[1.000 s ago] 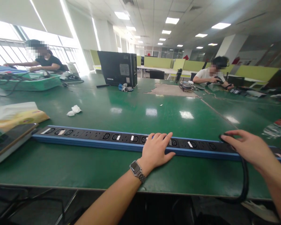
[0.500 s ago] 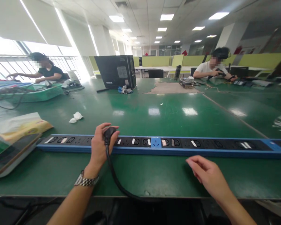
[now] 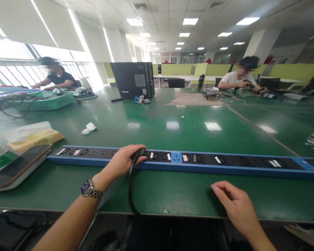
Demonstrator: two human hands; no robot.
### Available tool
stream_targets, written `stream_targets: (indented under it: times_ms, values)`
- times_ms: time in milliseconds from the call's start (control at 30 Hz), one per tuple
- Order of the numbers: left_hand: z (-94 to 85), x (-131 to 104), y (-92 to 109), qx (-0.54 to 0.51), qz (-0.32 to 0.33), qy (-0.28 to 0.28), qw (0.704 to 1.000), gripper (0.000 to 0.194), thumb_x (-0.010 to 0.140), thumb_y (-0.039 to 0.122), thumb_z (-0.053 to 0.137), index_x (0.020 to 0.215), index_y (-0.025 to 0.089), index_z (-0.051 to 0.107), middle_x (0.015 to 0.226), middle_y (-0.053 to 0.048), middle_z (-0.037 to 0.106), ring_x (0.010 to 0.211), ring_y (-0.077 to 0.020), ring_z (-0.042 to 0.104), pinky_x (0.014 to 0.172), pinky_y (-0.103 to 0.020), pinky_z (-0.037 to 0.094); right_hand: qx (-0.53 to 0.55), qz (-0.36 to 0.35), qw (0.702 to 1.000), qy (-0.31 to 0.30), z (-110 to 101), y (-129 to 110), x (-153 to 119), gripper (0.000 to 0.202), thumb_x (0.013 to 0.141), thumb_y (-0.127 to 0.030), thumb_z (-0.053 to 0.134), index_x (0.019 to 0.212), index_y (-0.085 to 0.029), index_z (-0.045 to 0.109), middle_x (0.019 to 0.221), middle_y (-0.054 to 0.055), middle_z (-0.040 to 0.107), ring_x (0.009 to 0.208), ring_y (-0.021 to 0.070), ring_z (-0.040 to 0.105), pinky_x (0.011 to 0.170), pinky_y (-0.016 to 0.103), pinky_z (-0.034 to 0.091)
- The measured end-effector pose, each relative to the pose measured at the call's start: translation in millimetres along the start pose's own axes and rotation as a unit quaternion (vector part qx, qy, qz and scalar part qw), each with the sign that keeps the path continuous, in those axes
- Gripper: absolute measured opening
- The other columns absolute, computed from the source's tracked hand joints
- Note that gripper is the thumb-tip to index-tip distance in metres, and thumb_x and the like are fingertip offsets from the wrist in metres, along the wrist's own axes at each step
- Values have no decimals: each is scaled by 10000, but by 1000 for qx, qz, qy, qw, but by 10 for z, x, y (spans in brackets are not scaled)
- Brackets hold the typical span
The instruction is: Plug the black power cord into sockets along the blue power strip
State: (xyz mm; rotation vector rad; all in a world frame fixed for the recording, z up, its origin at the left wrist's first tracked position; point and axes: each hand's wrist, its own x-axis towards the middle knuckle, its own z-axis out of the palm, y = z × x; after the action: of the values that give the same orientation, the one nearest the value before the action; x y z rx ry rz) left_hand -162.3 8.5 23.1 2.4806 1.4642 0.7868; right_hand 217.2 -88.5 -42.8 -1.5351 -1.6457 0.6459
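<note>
My left hand (image 3: 122,161) grips a black power plug (image 3: 138,153) and holds it down at the sockets of a long blue-and-black power strip (image 3: 146,165). My fingers cover the plug's prongs, so I cannot tell how far in it sits. From the plug a thick black cord (image 3: 131,190) curves down to the table's front edge. My right hand (image 3: 234,198) hovers near the front of the table, below the strip, its fingers curled in against the thumb with nothing in them.
A tablet-like device (image 3: 21,167) and a yellow tissue pack (image 3: 39,136) lie left of the strip. Farther back are crumpled tissue (image 3: 89,128), a green basket (image 3: 54,101) with cables, and a black computer tower (image 3: 133,82). Two people work across the green table (image 3: 157,122).
My left hand has moved right and down with the plug, from above the strip onto its sockets. My right hand stays nearly in place. The view has shifted slightly.
</note>
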Motion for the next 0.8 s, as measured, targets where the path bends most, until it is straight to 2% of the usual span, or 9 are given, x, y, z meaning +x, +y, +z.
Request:
stream_targets:
  times_ms: [200,300,333,433,500,600,700,800]
  values:
    - [5,20,-18,17,34,-43,998,421,915,436,571,1283,234,607,1218,-89,695,1123,-267,643,1014,-431,480,-5,5,1000,7,53,-19,-5,383,897,-524,539,790,-201,715,759,38,712,739,194,657,654,243,491]
    - [-14,29,-38,-18,30,-65,997,466,892,457,607,1302,236,602,1211,-93,697,1104,-271,652,1001,-425,493,-12,-1,1000,15,69,-9,-26,380,907,-522,531,806,-205,714,758,30,707,729,179,651,660,237,477]
    - [-25,26,-46,-52,18,-45,997,474,879,477,622,1284,232,613,1197,-93,703,1086,-267,660,992,-415,502,-16,-6,1000,17,72,-7,-34,375,909,-520,530,810,-208,714,753,25,704,717,172,649,652,234,471]
    - [-22,20,-10,-163,-42,78,983,458,885,514,608,1231,214,627,1197,-98,701,1071,-251,667,976,-401,516,-37,-24,999,26,93,-22,-46,357,916,-505,529,799,-218,707,715,8,686,656,150,630,624,233,449]
    - [47,45,99,-188,-56,101,975,430,891,488,613,1221,213,620,1189,-96,702,1067,-241,665,976,-404,512,-57,-37,997,29,117,-51,-40,348,919,-492,527,784,-222,700,697,-1,677,631,142,620,619,238,439]
    - [263,151,372,-166,-23,40,985,378,859,397,682,1189,219,637,1150,-80,713,1052,-233,661,980,-397,498,-81,-49,995,34,144,-87,-29,338,928,-471,518,780,-224,696,702,-1,681,635,143,627,620,242,439]
    - [520,308,654,-126,0,33,992,364,851,336,711,1188,215,644,1149,-76,708,1058,-233,650,972,-392,487,-92,-61,993,46,145,-78,-33,335,938,-451,507,792,-220,701,703,9,687,629,146,634,609,239,450]
    - [678,436,846,-68,3,7,998,352,854,350,718,1175,220,655,1124,-68,718,1059,-246,647,967,-410,475,-97,-80,991,53,137,-42,-48,319,936,-433,516,804,-215,707,705,15,694,619,144,637,596,231,460]
